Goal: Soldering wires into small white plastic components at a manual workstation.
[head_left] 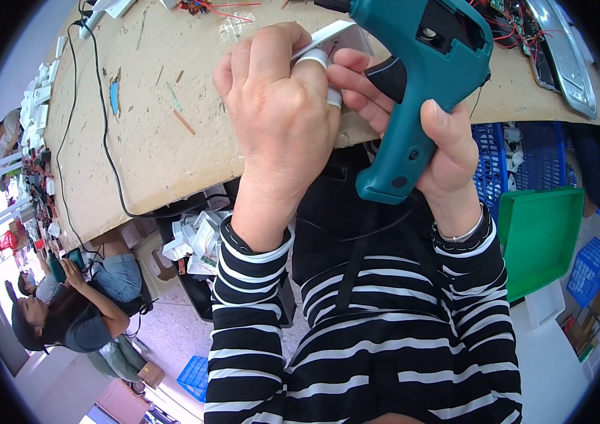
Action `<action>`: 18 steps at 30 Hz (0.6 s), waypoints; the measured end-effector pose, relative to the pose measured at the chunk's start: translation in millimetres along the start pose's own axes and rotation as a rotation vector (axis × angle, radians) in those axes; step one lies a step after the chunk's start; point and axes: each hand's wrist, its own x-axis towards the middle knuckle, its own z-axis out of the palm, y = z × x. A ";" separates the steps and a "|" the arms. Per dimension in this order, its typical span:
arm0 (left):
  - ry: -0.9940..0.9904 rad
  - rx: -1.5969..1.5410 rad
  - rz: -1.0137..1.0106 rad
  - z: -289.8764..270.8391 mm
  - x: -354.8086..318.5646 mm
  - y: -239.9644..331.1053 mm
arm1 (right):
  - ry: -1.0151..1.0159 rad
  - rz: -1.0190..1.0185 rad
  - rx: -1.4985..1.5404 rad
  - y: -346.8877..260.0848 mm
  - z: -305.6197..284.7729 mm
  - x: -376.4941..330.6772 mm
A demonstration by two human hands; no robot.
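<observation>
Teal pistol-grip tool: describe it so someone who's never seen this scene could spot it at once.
Start at the tan tabletop across the top of the view and follow its near edge to the right hand. That hand holds the handle of the teal pistol-grip tool. Its black trigger and teal body set it apart from the white part at the left hand.

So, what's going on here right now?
The right hand holds a teal power tool by its handle. The left hand holds a white piece above the worktable, its fingertips partly hidden. Black cable lies across the table, and another person sits off to the left.
</observation>
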 end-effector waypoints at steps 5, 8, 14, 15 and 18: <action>-0.012 -0.031 -0.002 -2.3 -2.1 -2.3 | 0.023 -0.051 0.011 1.1 -1.0 3.5; 0.020 -0.170 -0.068 -4.1 -4.1 -4.4 | 0.037 -0.060 0.021 2.0 0.4 3.8; -0.029 -0.287 -0.041 -11.3 -5.5 -7.5 | 0.049 -0.059 0.008 1.6 0.1 3.6; -0.014 -0.308 -0.041 -10.3 -6.3 -8.1 | 0.047 -0.057 0.006 1.3 0.6 3.5; 0.010 -0.338 -0.073 -4.6 -8.3 -7.5 | 0.055 -0.098 -0.043 -0.7 1.9 1.7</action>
